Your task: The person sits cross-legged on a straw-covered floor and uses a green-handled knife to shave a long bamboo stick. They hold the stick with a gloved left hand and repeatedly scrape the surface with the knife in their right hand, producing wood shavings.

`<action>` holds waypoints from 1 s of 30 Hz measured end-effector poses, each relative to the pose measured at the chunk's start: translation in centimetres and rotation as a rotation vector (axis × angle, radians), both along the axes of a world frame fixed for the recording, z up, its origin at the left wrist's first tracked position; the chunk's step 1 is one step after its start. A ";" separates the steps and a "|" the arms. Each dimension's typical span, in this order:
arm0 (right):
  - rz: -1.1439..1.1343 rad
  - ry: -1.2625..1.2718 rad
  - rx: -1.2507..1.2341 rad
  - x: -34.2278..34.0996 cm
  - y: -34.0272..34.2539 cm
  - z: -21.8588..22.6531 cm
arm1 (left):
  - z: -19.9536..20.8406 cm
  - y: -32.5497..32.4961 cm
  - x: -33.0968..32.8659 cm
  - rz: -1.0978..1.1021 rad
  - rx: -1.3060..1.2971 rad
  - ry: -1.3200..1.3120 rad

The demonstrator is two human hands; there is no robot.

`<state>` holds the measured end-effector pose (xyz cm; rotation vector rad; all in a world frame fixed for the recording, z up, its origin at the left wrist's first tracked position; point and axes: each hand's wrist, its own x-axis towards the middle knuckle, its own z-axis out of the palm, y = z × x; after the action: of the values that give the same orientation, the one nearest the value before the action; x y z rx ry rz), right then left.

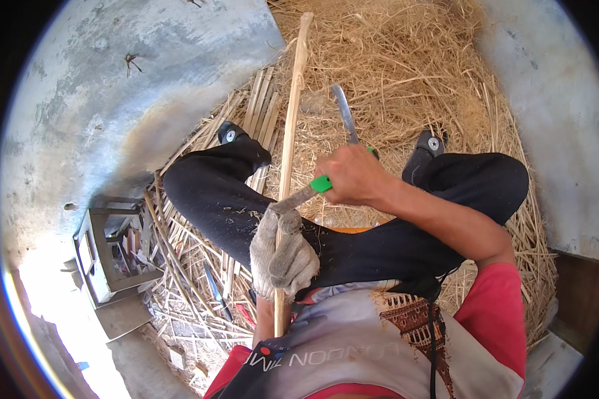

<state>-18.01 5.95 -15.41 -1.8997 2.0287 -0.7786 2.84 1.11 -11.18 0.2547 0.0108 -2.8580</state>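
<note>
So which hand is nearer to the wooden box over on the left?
Left. The gloved left hand, gripping a pale wooden stick, is to the right of the wooden box; the right hand, on a green-handled tool, is farther right and further forward.

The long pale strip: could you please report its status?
Left hand gloved, gripping strip. Right hand holding green-handled knife, blade beside the glove. Curved blade visible beyond right hand.

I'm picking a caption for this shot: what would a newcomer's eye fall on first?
Probably the long, pale bamboo-like strip running up the middle, held in the gloved left hand. Next, the green-handled knife in the bare right hand, its blade meeting the strip at the glove. Then the straw-coloured strands heaped across the top, right of centre.
</note>
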 end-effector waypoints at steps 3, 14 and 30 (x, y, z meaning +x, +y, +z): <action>-0.109 0.116 0.006 0.0 -0.3 0.1 | -0.4 0.0 0.5 0.033 -0.097 -0.107; -0.448 -0.081 0.078 -7.8 -3.9 -0.3 | 1.9 1.4 -1.6 -0.052 -0.456 -0.711; -0.174 -0.158 -0.052 1.0 -1.4 -0.9 | 3.1 0.1 -2.1 0.041 -0.518 -0.742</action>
<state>-16.96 4.55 -16.28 -1.6454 2.1123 -1.0004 0.74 1.24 -8.10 1.1367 -0.8284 -2.4331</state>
